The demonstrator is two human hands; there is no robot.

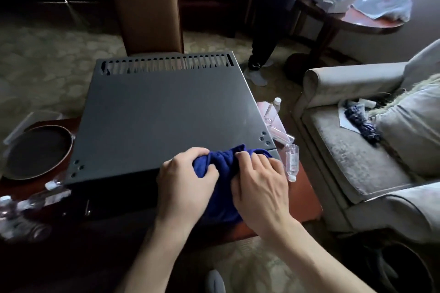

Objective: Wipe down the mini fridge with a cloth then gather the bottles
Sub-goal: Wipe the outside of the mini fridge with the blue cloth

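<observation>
Head view is showing both hands working at the near edge of the fridge point(166, 111), a grey box sitting on a reddish desk point(307, 199). Left hand point(188, 183) is gripping the blue cloth point(221, 168) with its fingers curled over the bunched fabric, knuckles up. Right hand point(259, 188) is gripping the same cloth from the other side, fingers curled into the folds near the fridge's right front corner. Between the two hands the cloth is lying partly on the fridge top and partly hanging down over the dark front face.

Small clear bottles are lying on the desk just beside the fridge's right side: one with a white cap point(273, 108) is leaning further back, another point(282, 135) is lying on its side, and a third point(292, 161) is lying cap toward the viewer, close to the right hand. More bottles point(45, 195) are lying on the desk to the left of the fridge, blurred and dim. A round dark tray point(35, 149) is sitting on the desk at the left, touching or nearly touching the fridge's side; I cannot tell that anything is in it.

An armchair point(357, 126) is standing to the right with a dark folded umbrella point(362, 123) lying on its seat.
</observation>
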